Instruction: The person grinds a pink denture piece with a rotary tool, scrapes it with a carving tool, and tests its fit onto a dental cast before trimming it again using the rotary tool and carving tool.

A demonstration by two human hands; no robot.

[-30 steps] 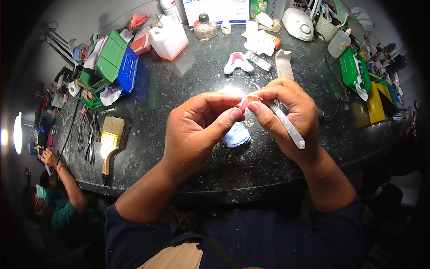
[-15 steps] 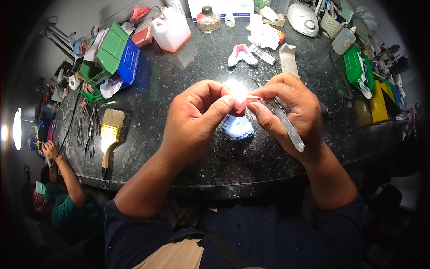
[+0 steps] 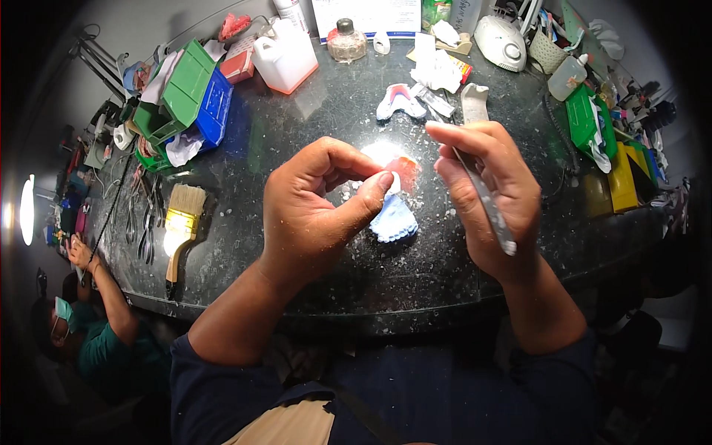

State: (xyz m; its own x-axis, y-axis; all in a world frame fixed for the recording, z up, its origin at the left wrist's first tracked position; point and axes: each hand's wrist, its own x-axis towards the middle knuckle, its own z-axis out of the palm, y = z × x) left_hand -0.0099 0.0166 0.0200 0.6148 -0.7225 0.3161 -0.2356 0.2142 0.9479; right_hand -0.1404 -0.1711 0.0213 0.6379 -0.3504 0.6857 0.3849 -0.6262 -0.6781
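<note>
My left hand (image 3: 315, 204) is closed, its thumb and forefinger pinching a thin pink dental plate (image 3: 406, 169) with a pale part by the fingertips. Bright lamp light washes out some of its detail. Just below it on the dark bench lies a light-blue dental cast (image 3: 394, 222) with a row of teeth along its near edge. To the right, my right hand (image 3: 493, 196) grips a slim grey hand tool (image 3: 492, 208) across its palm. The tool's working tip is hidden by the fingers. Forefinger and thumb of that hand are apart from the plate.
Beyond my hands sits a white-and-pink dental cast (image 3: 400, 104). A paintbrush (image 3: 182, 226) and several pliers (image 3: 148, 226) lie left. Green and blue bins (image 3: 178, 89), a white jug (image 3: 285, 59) and a glass bottle (image 3: 346, 44) stand farther back. A co-worker (image 3: 104, 334) sits at far left.
My right hand has drawn away from the pink plate to the right, its forefinger and thumb opening while it keeps the tool. The left hand still holds the plate, now more exposed.
</note>
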